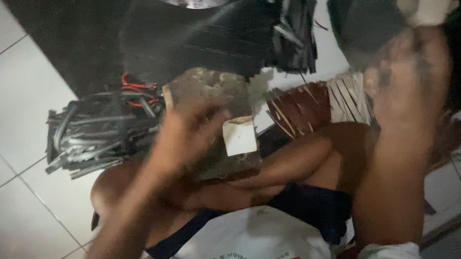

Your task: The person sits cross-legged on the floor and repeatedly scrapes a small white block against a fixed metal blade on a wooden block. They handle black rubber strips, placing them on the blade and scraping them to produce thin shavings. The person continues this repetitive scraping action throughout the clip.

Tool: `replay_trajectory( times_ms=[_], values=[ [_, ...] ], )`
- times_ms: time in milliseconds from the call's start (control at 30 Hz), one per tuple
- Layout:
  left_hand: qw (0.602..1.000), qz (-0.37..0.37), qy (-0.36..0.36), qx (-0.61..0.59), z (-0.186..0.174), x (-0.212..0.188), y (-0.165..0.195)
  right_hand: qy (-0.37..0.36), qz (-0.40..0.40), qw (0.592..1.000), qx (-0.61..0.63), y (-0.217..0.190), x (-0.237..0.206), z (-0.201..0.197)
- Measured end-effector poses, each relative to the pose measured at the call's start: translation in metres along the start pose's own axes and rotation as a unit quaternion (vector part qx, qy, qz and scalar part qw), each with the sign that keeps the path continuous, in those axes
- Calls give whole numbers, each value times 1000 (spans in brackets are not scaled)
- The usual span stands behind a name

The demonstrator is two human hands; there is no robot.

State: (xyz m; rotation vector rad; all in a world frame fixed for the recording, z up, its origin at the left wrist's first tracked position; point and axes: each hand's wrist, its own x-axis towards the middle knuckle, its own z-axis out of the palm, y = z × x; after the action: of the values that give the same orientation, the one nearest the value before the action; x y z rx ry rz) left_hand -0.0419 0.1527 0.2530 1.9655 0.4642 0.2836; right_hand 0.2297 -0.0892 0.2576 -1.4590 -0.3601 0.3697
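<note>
I sit on the floor with my legs crossed. My left hand [184,137] is blurred by motion. It hovers over a worn brown block [212,87] that rests by my knee, with its fingers next to a small white square piece [239,135] on that block. The blur hides whether it grips anything. My right hand [407,77] is raised at the upper right, also blurred and closed like a fist. A white lump [428,8] sticks out of its top, and a dark sheet [357,19] lies behind it.
A bundle of black rubber-like strips [95,136] with a red cord lies at the left on the white tiled floor [10,103]. A large black sheet [193,40] lies ahead. Brown strips [299,110] and pale strips [351,97] fan out beyond my knee.
</note>
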Motion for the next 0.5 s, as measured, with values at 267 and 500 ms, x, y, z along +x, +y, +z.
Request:
replay_trajectory(
  times_ms=[267,500],
  values=[
    [963,105,223,111,-130,97,-32,-90,6,983,-161,2,112,113],
    [901,246,105,342,-59,80,-58,-226,-310,770,-509,47,6,155]
  ],
)
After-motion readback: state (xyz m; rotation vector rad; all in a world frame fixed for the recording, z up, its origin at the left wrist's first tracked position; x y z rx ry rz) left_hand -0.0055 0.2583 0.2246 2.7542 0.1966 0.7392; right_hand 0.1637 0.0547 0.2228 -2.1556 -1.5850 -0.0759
